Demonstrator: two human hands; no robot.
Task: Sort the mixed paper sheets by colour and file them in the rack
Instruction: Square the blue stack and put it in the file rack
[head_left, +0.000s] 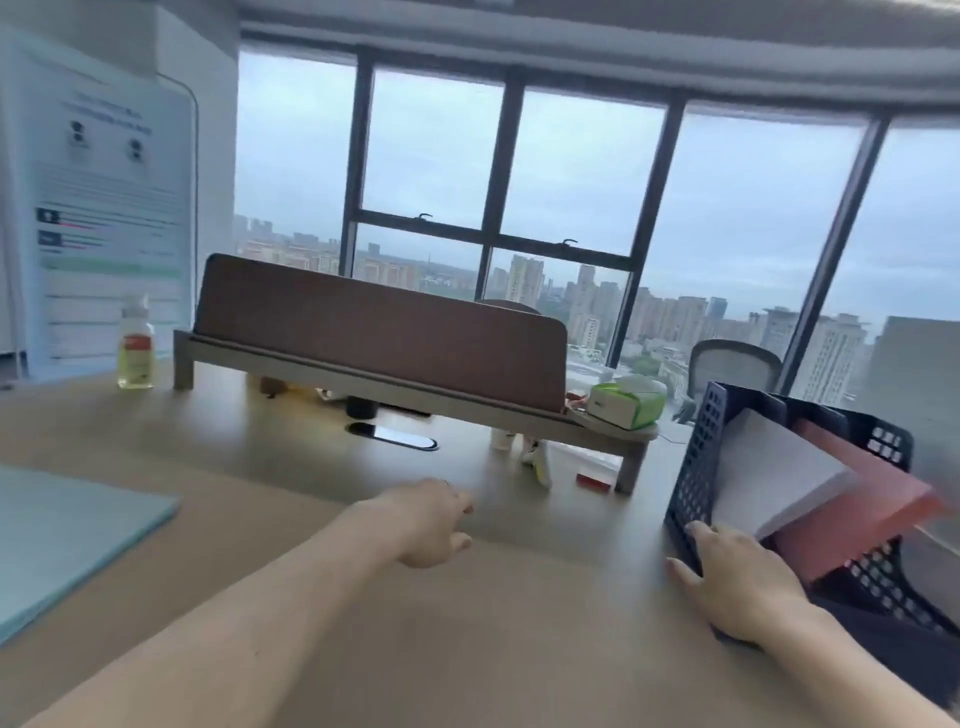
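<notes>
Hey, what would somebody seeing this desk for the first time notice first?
Probably the dark blue rack at the right of the desk, with a white stack and a red stack leaning in it, and the right hand against its front. Next, the pale blue sheets lying at far left.

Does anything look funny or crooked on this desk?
Yes. In the dark blue rack on the right, the white paper stack and the red paper stack lean sideways and poke out of it instead of standing straight. The right hand rests on the rack's front corner.
</notes>
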